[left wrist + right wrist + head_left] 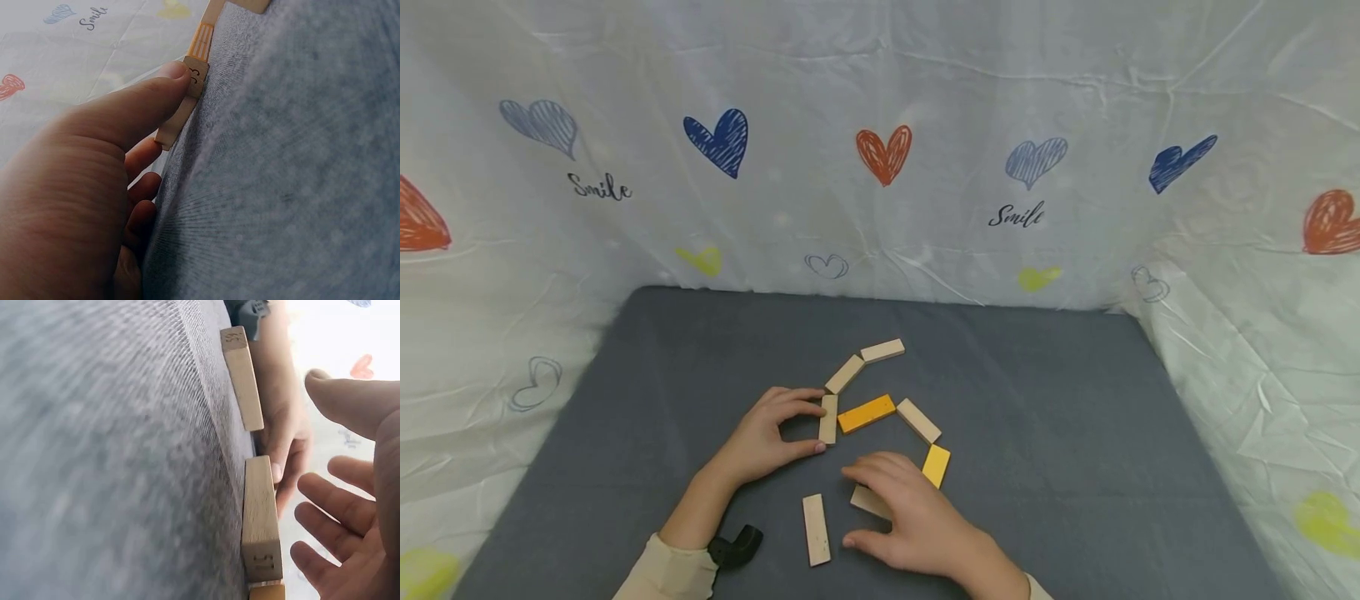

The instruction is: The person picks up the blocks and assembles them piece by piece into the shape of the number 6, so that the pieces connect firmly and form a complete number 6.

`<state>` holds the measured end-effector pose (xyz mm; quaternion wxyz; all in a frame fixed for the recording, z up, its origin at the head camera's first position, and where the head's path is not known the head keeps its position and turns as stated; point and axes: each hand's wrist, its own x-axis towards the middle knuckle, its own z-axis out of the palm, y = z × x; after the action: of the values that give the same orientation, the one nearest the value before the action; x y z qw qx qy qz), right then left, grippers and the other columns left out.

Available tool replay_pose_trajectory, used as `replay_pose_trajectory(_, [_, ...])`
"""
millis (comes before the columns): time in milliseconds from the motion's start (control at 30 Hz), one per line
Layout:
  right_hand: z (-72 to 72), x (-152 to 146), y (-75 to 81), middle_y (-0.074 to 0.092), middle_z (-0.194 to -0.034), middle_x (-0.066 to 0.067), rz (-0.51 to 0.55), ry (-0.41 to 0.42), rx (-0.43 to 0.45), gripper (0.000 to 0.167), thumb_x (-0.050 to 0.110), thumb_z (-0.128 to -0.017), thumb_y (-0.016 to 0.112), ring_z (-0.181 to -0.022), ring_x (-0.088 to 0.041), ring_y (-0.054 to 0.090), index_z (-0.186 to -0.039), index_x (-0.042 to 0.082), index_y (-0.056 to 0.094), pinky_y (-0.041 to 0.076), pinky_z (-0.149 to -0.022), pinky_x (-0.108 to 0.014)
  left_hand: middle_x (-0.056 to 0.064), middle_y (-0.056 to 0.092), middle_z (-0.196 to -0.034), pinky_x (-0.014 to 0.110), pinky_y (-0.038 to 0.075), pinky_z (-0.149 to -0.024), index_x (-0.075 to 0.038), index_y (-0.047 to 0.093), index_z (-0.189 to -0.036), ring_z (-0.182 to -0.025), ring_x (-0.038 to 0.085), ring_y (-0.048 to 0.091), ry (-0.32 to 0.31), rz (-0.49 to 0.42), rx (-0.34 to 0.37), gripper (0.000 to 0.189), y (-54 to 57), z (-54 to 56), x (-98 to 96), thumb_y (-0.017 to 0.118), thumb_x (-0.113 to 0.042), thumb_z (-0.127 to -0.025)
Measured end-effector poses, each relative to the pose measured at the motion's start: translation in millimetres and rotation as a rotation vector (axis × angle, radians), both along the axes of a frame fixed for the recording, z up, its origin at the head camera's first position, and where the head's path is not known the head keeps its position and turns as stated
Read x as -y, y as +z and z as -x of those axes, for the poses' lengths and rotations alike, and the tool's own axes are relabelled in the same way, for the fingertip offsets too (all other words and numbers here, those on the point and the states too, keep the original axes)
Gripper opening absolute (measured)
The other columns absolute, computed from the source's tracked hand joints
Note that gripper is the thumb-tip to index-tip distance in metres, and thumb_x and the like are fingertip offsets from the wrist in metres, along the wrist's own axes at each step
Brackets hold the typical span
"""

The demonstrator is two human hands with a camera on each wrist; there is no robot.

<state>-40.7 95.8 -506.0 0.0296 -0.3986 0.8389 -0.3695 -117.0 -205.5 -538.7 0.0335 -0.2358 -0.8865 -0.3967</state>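
My left hand (771,437) pinches a plain wooden block (828,419) lying flat on the dark cloth. In the left wrist view, the thumb touches that block's numbered end (196,76), and a fingertip is at its other end. My right hand (917,512) hovers, fingers spread and holding nothing, over another plain block (868,502), which it partly hides. In the right wrist view, this block (261,512) lies apart from the right fingers. Left of it, a separate plain block (816,530) lies between the two forearms.
Two plain blocks, one (846,374) and another (883,350), continue the curve beyond the left hand. An orange block (867,414), a plain block (918,421) and a yellow block (936,465) bend around to the right. A white curtain (880,225) borders the dark table (1060,392).
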Motion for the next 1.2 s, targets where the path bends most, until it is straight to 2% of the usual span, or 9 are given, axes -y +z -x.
replay_pose_trajectory(300, [7.5,18,0.5,0.053,-0.157,0.009,-0.143,0.102,-0.029,0.088,0.06,-0.091,0.086,-0.148,-0.012,0.048,-0.16,0.018,0.052,0.038,-0.125,-0.052,-0.01,0.063,-0.154,0.055,0.051,-0.11,-0.027,0.079,-0.13,-0.134,0.019,0.056,-0.003,0.001,-0.003,0.049,0.5,0.2,1.3,0.098,-0.032,-0.085])
replay_pose_trajectory(633, [8.8,26,-5.1,0.056,-0.155,0.012,-0.153,0.172,-0.039,0.089,0.057,-0.088,0.09,-0.144,-0.009,0.05,-0.159,0.021,0.053,0.036,-0.125,-0.053,-0.008,0.064,-0.153,0.056,0.051,-0.11,-0.026,0.08,-0.129,-0.134,0.02,0.057,-0.003,-0.006,0.001,0.048,2.8,-0.3,0.5,0.098,-0.031,-0.085])
replay_pose_trajectory(900, [6.0,34,-8.6,0.057,-0.155,0.011,-0.171,0.186,-0.068,0.084,0.054,-0.091,0.088,-0.145,-0.008,0.05,-0.16,0.02,0.053,0.033,-0.127,-0.054,-0.007,0.065,-0.151,0.056,0.052,-0.109,-0.025,0.08,-0.128,-0.132,0.02,0.057,-0.002,-0.015,-0.009,0.049,2.6,-1.6,1.2,0.099,-0.03,-0.084])
replay_pose_trajectory(1200, [12.5,32,-8.6,0.057,-0.153,0.015,-0.147,0.178,-0.007,0.082,0.044,-0.092,0.09,-0.145,-0.005,0.05,-0.16,0.021,0.052,0.032,-0.128,-0.053,-0.008,0.063,-0.153,0.057,0.051,-0.109,-0.027,0.079,-0.129,-0.133,0.019,0.057,-0.01,-0.01,-0.005,0.048,-0.2,0.1,1.3,0.098,-0.031,-0.085])
